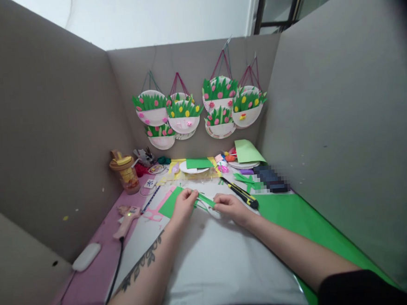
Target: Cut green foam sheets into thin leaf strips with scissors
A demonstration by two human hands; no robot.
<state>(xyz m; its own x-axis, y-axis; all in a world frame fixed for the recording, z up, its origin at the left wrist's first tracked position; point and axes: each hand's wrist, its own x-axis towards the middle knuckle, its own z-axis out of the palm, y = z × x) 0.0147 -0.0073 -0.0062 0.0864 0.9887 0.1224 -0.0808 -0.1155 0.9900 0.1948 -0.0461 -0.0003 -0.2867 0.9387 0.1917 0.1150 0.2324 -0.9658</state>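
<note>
A narrow green paper strip [206,199] is stretched between my two hands above the middle of the desk. My left hand [186,205] pinches its left end, and the fingers of my right hand [232,207] are closed on the other end. Just under the strip lie white-handled scissors [213,212], partly hidden by my hands. Left of my left hand is a green paper sheet [169,204], with pink scissors [153,215] near its edge. A yellow and black utility knife [243,194] rests beyond my right hand. Cut green paper pieces [248,181] lie farther back.
On the left are a pink glue gun [128,221] with its cord, a brown-lidded cup [125,174] and a white device [87,257]. A phone [271,179] lies at the right. Several paper-plate baskets [184,122] hang on the back partition. Grey partitions [325,97] enclose the desk.
</note>
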